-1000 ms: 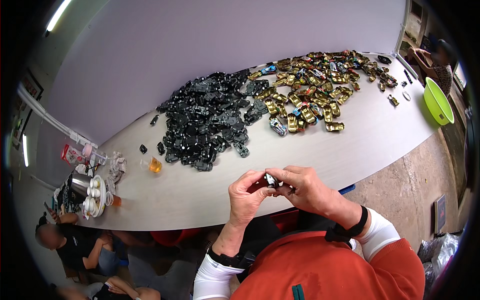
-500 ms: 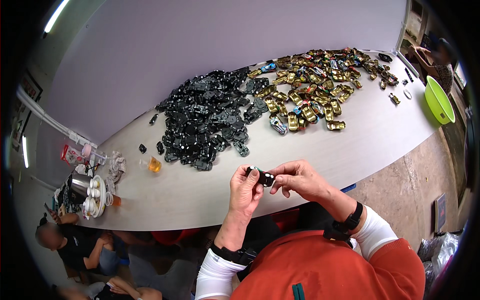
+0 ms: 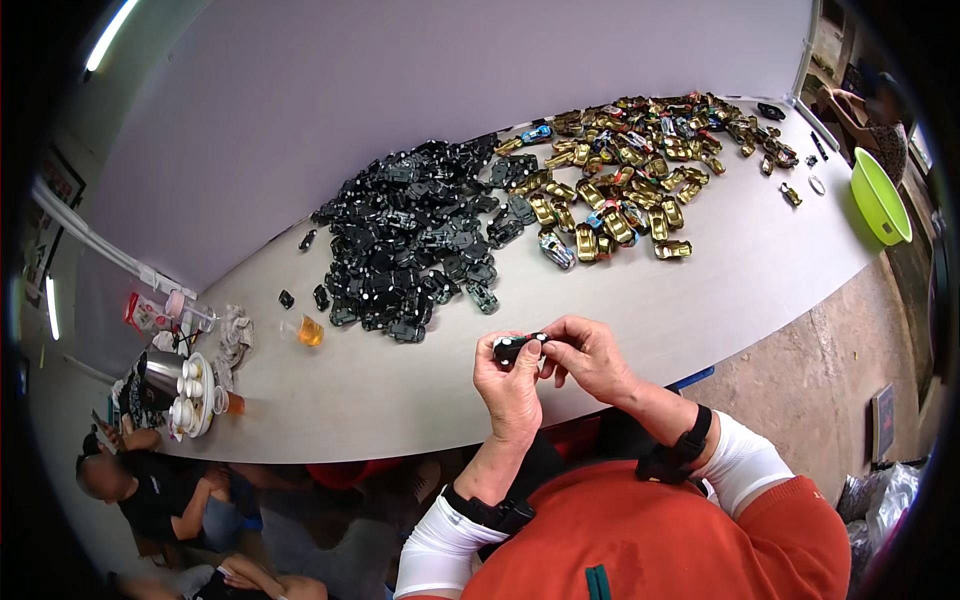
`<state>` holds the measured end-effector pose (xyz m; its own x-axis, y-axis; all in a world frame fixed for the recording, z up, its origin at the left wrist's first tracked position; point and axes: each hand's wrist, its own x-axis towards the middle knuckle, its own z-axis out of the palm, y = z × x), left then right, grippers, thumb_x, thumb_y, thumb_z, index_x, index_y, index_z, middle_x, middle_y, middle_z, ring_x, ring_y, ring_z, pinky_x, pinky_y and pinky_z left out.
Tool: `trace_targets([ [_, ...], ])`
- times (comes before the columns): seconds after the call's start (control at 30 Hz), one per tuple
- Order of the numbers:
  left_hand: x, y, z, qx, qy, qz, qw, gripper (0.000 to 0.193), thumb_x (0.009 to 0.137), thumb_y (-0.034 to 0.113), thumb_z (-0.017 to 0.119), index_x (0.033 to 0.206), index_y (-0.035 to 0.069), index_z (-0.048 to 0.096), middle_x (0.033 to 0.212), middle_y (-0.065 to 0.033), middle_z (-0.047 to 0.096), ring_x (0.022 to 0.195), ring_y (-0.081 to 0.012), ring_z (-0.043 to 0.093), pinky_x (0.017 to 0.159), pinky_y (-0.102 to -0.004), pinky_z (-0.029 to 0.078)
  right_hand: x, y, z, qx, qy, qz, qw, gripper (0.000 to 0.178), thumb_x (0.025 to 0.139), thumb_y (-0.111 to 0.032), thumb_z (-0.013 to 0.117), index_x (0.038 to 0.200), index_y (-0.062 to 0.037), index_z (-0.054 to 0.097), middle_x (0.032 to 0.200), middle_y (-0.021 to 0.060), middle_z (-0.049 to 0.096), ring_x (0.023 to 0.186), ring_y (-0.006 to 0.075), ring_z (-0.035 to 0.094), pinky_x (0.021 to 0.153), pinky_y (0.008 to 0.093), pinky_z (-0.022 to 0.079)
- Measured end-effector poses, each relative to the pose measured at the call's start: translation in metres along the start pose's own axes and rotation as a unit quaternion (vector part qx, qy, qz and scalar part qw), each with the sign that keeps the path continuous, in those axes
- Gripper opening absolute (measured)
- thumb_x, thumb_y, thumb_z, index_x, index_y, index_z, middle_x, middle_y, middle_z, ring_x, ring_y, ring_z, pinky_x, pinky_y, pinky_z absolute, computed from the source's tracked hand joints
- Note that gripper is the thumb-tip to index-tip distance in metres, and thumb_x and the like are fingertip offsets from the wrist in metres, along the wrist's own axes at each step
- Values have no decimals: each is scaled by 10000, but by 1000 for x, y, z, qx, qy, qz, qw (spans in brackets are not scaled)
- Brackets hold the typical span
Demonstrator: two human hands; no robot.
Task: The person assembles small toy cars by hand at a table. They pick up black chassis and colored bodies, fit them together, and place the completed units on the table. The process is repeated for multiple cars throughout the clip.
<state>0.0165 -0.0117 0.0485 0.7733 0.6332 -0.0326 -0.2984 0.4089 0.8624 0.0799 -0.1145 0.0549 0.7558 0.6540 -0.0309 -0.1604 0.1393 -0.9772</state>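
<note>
Your left hand (image 3: 512, 398) has the car (image 3: 516, 349) in its grip, thumb laid along the near side. Your right hand (image 3: 598, 362) pinches the car's right end between thumb and fingers, so both grips are closed on the one thing; the exact contact of the right fingertips is partly hidden. You hold the car up, over the bench (image 3: 400, 400), near the middle of its near edge. It is mostly black, with white round spots showing on the side toward you.

Beyond your hands, the dark heap (image 3: 405, 235) of car parts runs toward the bench's far edge, left of the middle, with three loose pieces apart on its left. Right of it, the gold cars (image 3: 640, 180) spread along the far edge toward the far right corner, a few blue ones among them. The green bowl (image 3: 880, 198) stands at the right edge, with a ring (image 3: 817, 185) just beside it. Toward the left edge you have a glass (image 3: 310, 331) of amber drink, a crumpled cloth (image 3: 234, 335), and a tray (image 3: 207, 395) bearing white cups (image 3: 187, 380).
</note>
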Motion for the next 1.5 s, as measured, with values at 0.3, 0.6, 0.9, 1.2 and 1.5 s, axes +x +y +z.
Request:
trace_targets([
  [0.3,16,13,-25,523,-166,312,776,284,637,13,735,738,16,470,677,-105,487,610,-270,495,529,-353,399,15,-24,-16,-282,-103,-147,942,134,743,-76,681,865,-22,672,817,83,617,687,157,578,596,279,466],
  [0.6,11,15,-26,564,-247,338,712,243,619,-44,695,775,0,513,674,-104,532,622,-255,523,540,-352,431,5,-33,1,-448,-118,-139,875,165,680,-65,704,806,9,626,770,154,611,662,283,587,590,350,471],
  [0.9,16,19,-34,139,-159,-188,959,157,773,44,671,865,31,544,685,-24,567,518,-81,504,398,-212,396,3,-17,-28,-441,-26,-7,897,234,830,-213,606,913,5,595,730,151,594,673,288,588,590,358,455],
  [1.2,26,-2,-48,-49,-71,-262,961,125,830,84,616,882,34,515,759,-92,581,574,-154,537,457,-252,442,-14,15,-25,-188,2,61,980,189,905,-170,457,877,-9,550,656,67,531,584,135,514,520,290,438],
  [1.5,23,-5,-42,23,-55,-207,976,115,816,68,626,826,34,517,711,-74,591,506,-124,536,407,-232,440,-8,33,-23,-11,-25,112,993,198,940,-173,423,879,-11,519,664,18,468,557,76,454,449,228,408],
])
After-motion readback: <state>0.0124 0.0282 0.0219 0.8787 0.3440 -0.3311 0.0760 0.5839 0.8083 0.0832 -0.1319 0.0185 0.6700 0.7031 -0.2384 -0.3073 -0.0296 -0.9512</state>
